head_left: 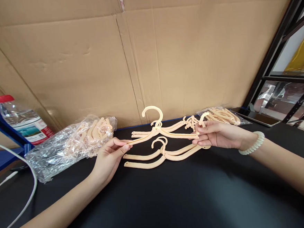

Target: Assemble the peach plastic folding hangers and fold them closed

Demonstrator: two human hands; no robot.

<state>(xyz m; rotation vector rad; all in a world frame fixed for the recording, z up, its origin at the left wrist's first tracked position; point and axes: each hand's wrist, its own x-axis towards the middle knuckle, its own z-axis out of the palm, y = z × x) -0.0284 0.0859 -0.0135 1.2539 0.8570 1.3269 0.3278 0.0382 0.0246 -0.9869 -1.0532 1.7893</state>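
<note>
A beige clothes hanger (178, 134) is stretched between my two hands, its large hook pointing up. My left hand (109, 157) pinches the left arm's tip between thumb and fingers. At the other end, my right hand (219, 135) has its fingers closed around the right tip. A small curved hook piece (203, 117) sticks up at my right fingers; whether it is gripped too is hard to tell. Below lie more beige hangers (145, 165) side by side on the black table (174, 202). Further hanger arms (177, 126) show behind the held one.
Several small hook pieces (190, 122) lie at the back. A clear plastic bag (50, 155) of beige parts is at left, another bag (222, 115) at right. A bottle (24, 119), a white cable (34, 191), a dark tablet-like device (256, 117) and a cardboard wall (86, 63) surround the table.
</note>
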